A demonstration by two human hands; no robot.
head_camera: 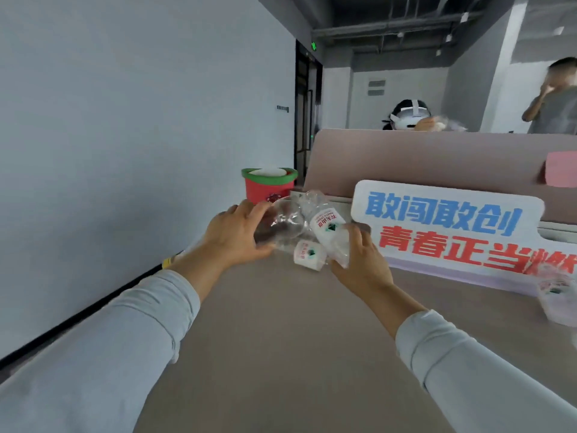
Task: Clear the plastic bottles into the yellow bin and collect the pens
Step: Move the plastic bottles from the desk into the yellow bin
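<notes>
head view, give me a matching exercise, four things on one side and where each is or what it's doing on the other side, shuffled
Column 1
1 left hand
2 right hand
3 red pot
4 lone bottle

Column 2
a stands on the desk at the right edge of the picture, in no hand
b grips the labelled bottle
c stands at the far end of the desk, behind both hands
d grips the crumpled clear bottle

Pairs: 1-d, 2-b, 3-c, 4-a
</notes>
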